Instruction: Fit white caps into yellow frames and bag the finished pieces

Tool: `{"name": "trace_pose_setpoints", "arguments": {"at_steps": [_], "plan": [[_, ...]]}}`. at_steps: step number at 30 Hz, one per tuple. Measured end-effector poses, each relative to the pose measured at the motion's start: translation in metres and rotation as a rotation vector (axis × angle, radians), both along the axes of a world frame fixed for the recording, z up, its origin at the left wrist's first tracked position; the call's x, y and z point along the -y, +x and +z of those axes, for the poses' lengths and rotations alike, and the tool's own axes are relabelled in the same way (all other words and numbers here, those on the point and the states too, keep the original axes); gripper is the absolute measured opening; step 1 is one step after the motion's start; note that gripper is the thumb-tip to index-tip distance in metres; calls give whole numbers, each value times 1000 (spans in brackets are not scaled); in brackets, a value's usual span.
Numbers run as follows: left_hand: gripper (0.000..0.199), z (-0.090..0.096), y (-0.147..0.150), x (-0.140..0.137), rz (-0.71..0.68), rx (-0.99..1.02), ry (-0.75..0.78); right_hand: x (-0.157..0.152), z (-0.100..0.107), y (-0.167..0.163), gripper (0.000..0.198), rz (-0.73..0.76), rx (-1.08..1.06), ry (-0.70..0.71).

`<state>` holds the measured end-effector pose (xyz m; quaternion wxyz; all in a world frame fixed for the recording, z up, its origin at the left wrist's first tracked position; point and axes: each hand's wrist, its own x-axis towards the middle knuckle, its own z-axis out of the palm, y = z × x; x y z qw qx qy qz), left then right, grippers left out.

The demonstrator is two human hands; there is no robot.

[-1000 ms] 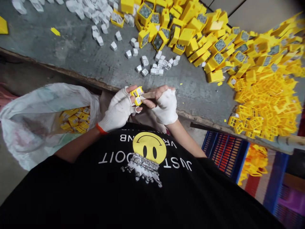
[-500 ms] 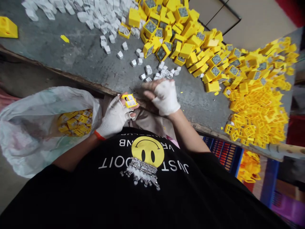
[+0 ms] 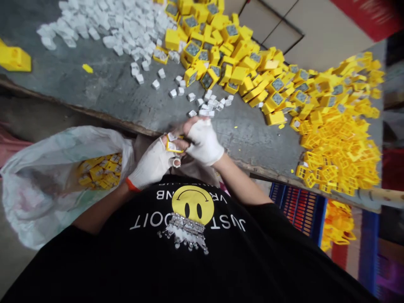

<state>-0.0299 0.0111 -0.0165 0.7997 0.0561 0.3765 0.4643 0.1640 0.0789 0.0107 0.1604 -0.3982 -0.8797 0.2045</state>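
My left hand (image 3: 153,163), in a white fingerless glove with an orange cuff, is closed around a small yellow frame (image 3: 171,146) with white pieces set in it. My right hand (image 3: 205,142), gloved alike, has its fingers bent over the frame's right side, touching it. Whatever lies between those fingertips is hidden. Just beyond my right hand, small white keycap-like pieces (image 3: 210,101) lie loose on the grey table (image 3: 116,101).
A large heap of white pieces (image 3: 110,21) lies at the back. Yellow blocks with grey insides (image 3: 240,75) and empty yellow frames (image 3: 344,151) spread to the right. An open white plastic bag (image 3: 41,168) with filled yellow frames (image 3: 102,170) stands left. Blue crates (image 3: 293,210) are below the table.
My right hand has come from beside the loose white pieces down and left to the yellow frame, now touching it. My left hand still holds the frame. The whole view has shifted slightly.
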Motion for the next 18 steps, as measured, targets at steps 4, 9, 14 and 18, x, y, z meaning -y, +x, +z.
{"name": "trace_pose_setpoints", "arguments": {"at_steps": [4, 9, 14, 18], "plan": [[22, 5, 9, -5, -72, 18, -23, 17, -13, 6, 35, 15, 17, 6], [19, 9, 11, -5, -56, -48, -72, -48, 5, 40, 33, -110, 65, -28], [25, 19, 11, -6, 11, -154, -111, -158, 27, 43, 45, -565, 368, 46], [24, 22, 5, -4, 33, -191, -70, -184, 29, 36, 40, -559, 340, -2]]}}
